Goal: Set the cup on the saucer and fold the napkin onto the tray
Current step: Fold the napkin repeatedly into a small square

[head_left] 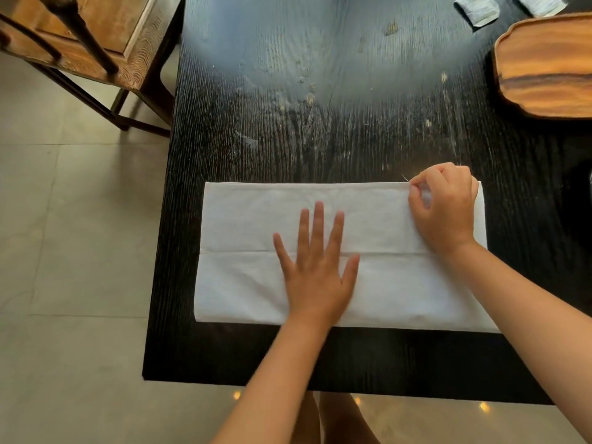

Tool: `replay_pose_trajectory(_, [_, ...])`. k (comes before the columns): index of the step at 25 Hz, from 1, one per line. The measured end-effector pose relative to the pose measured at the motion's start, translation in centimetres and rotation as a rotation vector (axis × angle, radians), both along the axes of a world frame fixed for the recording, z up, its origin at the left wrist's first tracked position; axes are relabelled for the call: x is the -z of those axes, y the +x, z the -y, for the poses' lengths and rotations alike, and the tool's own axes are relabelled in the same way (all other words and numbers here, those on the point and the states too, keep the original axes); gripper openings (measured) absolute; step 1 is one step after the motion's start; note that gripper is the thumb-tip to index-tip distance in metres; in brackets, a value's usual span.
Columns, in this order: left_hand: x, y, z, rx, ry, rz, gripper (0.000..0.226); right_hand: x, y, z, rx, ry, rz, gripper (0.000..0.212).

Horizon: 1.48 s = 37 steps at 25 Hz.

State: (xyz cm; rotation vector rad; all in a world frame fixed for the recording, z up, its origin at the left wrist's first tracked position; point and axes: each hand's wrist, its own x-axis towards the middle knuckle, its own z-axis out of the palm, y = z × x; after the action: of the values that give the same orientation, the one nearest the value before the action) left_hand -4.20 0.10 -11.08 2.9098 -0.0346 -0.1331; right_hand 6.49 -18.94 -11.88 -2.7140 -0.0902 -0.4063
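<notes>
A white cloth napkin (243, 283) lies flat on a dark, black-stained wooden table (320, 123), close to the table's near edge; it is a wide rectangle, its long axis running left to right across the view, its short sides facing the table's left and right ends; a straight horizontal line crosses it about midway, parallel to the long edges, where one layer's edge lies over another; the far long edge is straight and lies parallel to the near one.

The left hand (315, 270) lies palm down near the napkin's middle, fingers straight and spread wide, pointing away from the person, pressing the cloth flat across that line; the right hand (443, 206) sits at the napkin's far right corner, fingers curled, thumb and forefinger pinching the cloth at the far edge; a thin loose thread sticks out just beside the fingertips.

A wooden tray (544, 68) with a raised rim and rounded, lobed corners sits at the table's far right, well apart from the napkin, partly cut off by the frame; two small grey folded cloth pieces (477, 9) lie beyond it at the top edge; a wooden chair (96, 36) stands on the pale tiled floor (64, 251) to the table's left; no writing or label is legible anywhere.
</notes>
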Motion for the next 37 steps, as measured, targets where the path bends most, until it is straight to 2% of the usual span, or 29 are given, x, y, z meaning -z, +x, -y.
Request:
replay_pose_trajectory(4, [1.6,-2.2,-3.5,0.041,0.075,-0.077,0.065,0.0,0.0,-0.1,-0.001,-0.017,-0.013,0.009])
replay_pose_trajectory(8, [1.5,-3.9,-11.9,-0.087,0.064,-0.086,0.068,-0.2,-0.1,0.0,0.016,-0.021,-0.03,0.011])
replay_pose_trajectory(12, [1.3,-4.1,-13.4,-0.105,0.066,-0.118,0.073,-0.5,-0.1,-0.3,0.008,-0.009,-0.051,0.015])
replay_pose_trajectory(14, [1.3,-4.1,-13.1,-0.103,0.071,-0.115,0.075,-1.0,-0.5,-0.8,0.101,-0.081,-0.092,0.028])
replay_pose_trajectory(16, [1.3,-4.1,-13.2,-0.108,0.07,-0.114,0.076,-1.8,-1.5,-3.2,0.187,-0.154,-0.143,0.052])
replay_pose_trajectory(17, [1.3,-4.1,-13.3,-0.112,0.067,-0.109,0.076,-1.9,-2.6,-5.3,0.148,-0.164,-0.161,0.058])
replay_pose_trajectory(20, [1.3,-4.1,-13.2,-0.107,0.071,-0.094,0.076,-0.6,-6.1,-11.1,-0.154,-0.242,-0.262,0.064])
replay_pose_trajectory(22, [1.2,-4.1,-13.1,-0.102,0.066,-0.092,0.076,0.0,-6.3,-10.0,-0.215,-0.311,-0.379,0.068])
replay_pose_trajectory(25, [1.3,-4.0,-13.2,-0.101,0.068,-0.095,0.076,0.1,-5.1,-2.5,-0.078,-0.306,-0.419,0.075])
replay_pose_trajectory(28, [1.1,-4.1,-13.1,-0.101,0.069,-0.095,0.076,-1.2,-4.1,4.5,0.057,-0.379,-0.445,0.072])
replay_pose_trajectory(30, [1.1,-4.0,-13.0,-0.101,0.07,-0.095,0.076,-1.9,-4.0,4.7,0.135,-0.395,-0.463,0.072])
replay_pose_trajectory(32, [1.1,-4.0,-13.0,-0.103,0.071,-0.095,0.076,-2.5,-5.3,0.5,0.209,-0.308,-0.404,0.072])
replay_pose_trajectory(34, [1.1,-4.0,-13.0,-0.1,0.07,-0.089,0.076,-2.8,-8.8,-5.9,0.049,-0.213,-0.337,0.069])
replay_pose_trajectory(37, [1.1,-4.0,-13.1,-0.095,0.07,-0.082,0.077,-1.4,-15.1,-13.5,-0.283,-0.255,-0.358,0.065])
